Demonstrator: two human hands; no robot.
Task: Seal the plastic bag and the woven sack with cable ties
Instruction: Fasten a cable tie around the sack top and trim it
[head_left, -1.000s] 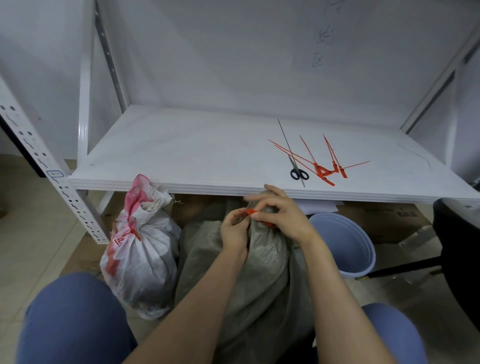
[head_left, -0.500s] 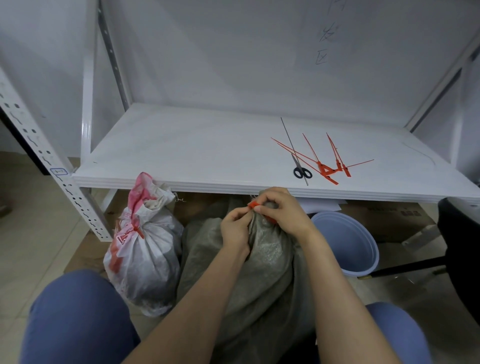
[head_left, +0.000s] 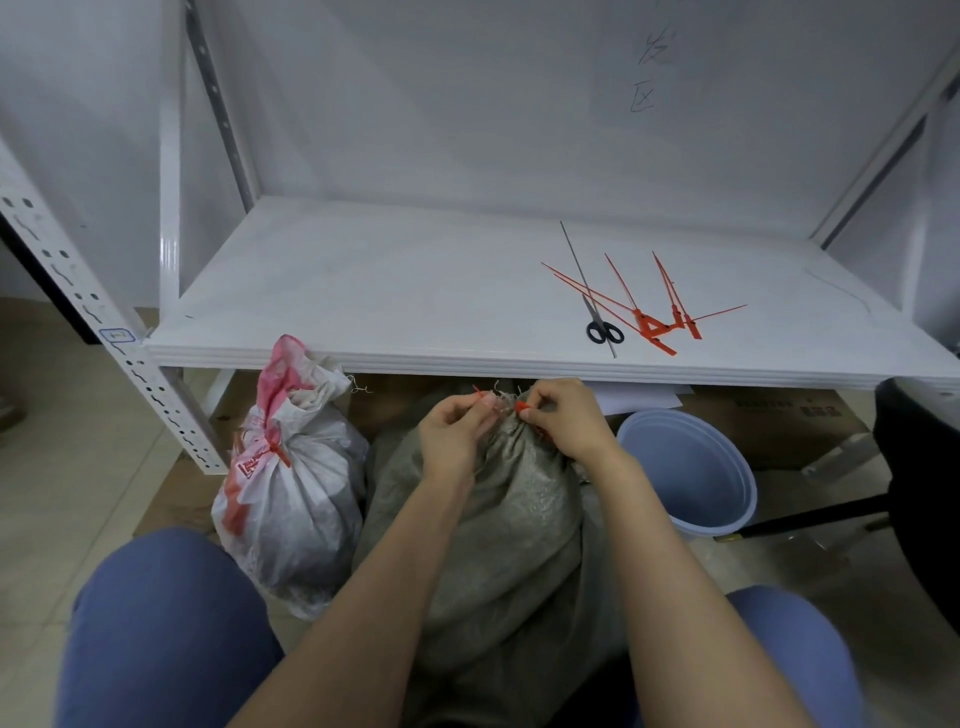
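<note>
A grey woven sack (head_left: 511, 525) stands between my knees, its neck bunched up under the shelf edge. A red cable tie (head_left: 523, 406) wraps that neck. My left hand (head_left: 457, 426) pinches the tie's thin tail at the left of the neck. My right hand (head_left: 563, 418) pinches the tie's head end at the right. To the left stands a white plastic bag (head_left: 291, 483) with red print, its neck closed by a red cable tie (head_left: 278, 451).
Several spare red cable ties (head_left: 657, 319) and black-handled scissors (head_left: 597, 312) lie on the white shelf (head_left: 363, 291). A blue bucket (head_left: 691, 473) stands right of the sack. A perforated rack post (head_left: 78, 296) slants at left; a black chair (head_left: 919, 467) is at right.
My hands have shifted apart on the sack's neck: the left now holds the tie's tail out to the left, and the right has moved to the tie's head end.
</note>
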